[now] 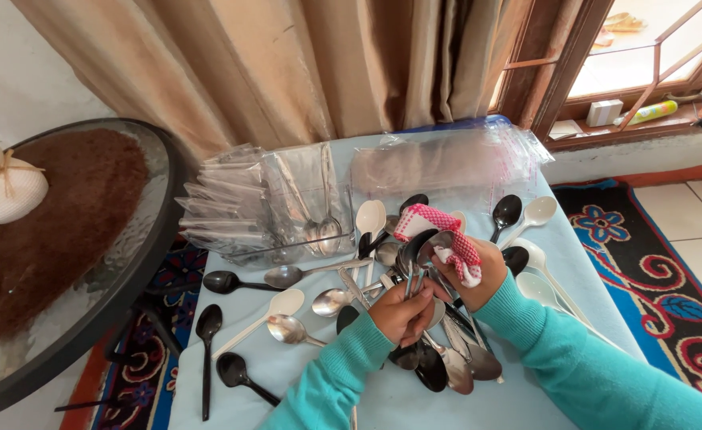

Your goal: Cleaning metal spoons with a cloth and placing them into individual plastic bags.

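Fingers of left hand [402, 312] clamp a spoon bundle [416, 259] — bowls toward 12 o'clock; right hand [478, 271] presses cloth [446, 231] on it.

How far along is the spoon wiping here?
Looks done: some spoons already sit in clear bags at the back. In hand: the left hand holds a bunch of metal spoons; the right hand wipes them with a checked cloth. Left: loose spoons on the table.

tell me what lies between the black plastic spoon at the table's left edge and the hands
In the head view, between the black plastic spoon and the hands lie a white plastic spoon and a metal spoon.
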